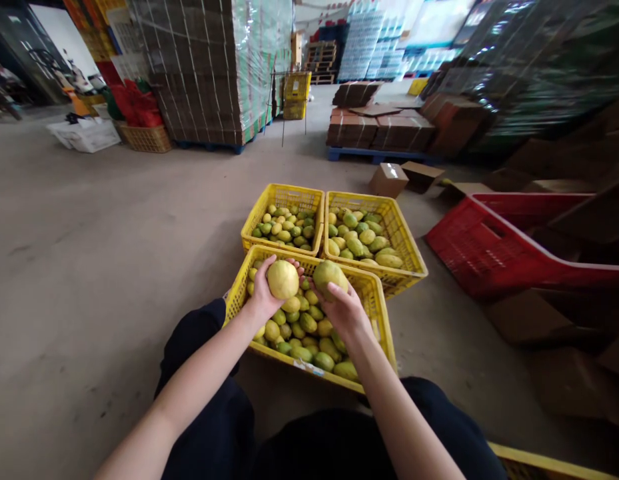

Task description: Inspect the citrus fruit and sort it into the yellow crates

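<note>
Largest, a wrapped pallet load [194, 73] stands on the floor well beyond the left hand. A lower stack of flattened cardboard [379, 130] lies well beyond the right hand. To the right of the right hand and apart from it, a red crate [469, 247] stands among cardboard pieces. Directly beneath both hands, a near yellow crate [376, 300] contains many loose yellow and green fruits. Just beyond the left hand is a far-left yellow crate [294, 195]; just beyond the right hand, a far-right yellow crate [403, 230]. Both contain similar fruits and stand side by side.

The left hand [264, 298] is cupped and about half open, its fingers curved around one rounded yellow fruit [283, 279]. The right hand [345, 312] is likewise partly closed, its thumb lying across the near side of a greener fruit [330, 272] and its fingers reaching beneath. The two held fruits are apart, each within its own hand, above the contents of the near crate. Both hands are bare, at nearly equal level.
</note>
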Demonstrator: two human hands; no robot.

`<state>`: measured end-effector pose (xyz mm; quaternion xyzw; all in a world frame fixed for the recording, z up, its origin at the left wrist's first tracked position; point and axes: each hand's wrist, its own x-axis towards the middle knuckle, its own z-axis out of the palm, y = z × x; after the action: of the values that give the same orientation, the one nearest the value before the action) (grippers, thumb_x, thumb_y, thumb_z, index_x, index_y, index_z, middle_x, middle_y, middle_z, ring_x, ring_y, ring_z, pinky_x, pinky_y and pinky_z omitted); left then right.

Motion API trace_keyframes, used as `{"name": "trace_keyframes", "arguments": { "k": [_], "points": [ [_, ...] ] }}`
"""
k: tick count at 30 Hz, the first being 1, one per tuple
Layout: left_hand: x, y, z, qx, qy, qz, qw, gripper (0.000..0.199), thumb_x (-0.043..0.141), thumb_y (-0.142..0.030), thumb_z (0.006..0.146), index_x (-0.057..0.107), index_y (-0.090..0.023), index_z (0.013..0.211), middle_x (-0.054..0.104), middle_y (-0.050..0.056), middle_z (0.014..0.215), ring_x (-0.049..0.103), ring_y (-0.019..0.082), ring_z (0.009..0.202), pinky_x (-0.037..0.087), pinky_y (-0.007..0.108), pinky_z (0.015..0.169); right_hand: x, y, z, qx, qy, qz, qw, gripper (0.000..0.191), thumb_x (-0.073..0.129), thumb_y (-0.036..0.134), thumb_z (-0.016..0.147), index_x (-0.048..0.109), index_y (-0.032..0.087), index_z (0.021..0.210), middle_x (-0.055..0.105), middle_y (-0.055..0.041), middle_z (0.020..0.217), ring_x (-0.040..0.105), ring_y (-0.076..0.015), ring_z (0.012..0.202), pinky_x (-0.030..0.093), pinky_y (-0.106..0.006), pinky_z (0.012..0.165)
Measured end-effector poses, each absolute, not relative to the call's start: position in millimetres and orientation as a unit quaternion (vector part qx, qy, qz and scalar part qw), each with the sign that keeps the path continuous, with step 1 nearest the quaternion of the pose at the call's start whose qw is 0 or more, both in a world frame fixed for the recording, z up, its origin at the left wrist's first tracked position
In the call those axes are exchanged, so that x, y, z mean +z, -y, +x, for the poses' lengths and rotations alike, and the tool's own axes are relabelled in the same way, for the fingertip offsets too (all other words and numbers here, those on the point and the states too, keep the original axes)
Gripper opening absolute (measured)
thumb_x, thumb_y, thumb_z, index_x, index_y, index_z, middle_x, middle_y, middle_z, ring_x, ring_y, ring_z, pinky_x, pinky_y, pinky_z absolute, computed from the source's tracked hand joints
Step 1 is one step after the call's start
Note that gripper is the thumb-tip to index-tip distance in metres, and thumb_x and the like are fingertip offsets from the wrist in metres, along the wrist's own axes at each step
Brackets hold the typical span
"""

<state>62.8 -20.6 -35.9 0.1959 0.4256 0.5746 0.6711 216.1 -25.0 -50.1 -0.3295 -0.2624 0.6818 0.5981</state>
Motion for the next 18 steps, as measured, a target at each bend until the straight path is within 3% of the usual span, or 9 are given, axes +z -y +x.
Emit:
{"name": "trace_keyframes", "arguments": {
  "k": [10,18],
  "points": [
    [-36,30,61,0.588,-0.431,0.441,0.524,0.045,0.033,-0.051,0.084,0.066,-0.021,0.077,0.074,0.008,0.102,0.06,0.029,0.118,0.051,0.043,0.097,-52,41,206,0.553,0.473,-0.377,0.572,0.061,0.089,0.021,0.056,0.063,0.026,0.11,0.069,-0.0023,0.113,0.062,-0.0241,0.11,0.049,-0.039,0.1],
    [-35,38,55,0.6,-0.347,0.476,0.541,0.05,0.03,-0.05,0.087,0.07,-0.02,0.078,0.074,0.01,0.095,0.063,0.03,0.112,0.046,0.047,0.103,-49,54,209,0.459,0.574,-0.359,0.575,0.064,0.087,0.016,0.059,0.059,0.03,0.115,0.064,-0.0014,0.116,0.059,-0.024,0.112,0.045,-0.04,0.105]
  ]
}}
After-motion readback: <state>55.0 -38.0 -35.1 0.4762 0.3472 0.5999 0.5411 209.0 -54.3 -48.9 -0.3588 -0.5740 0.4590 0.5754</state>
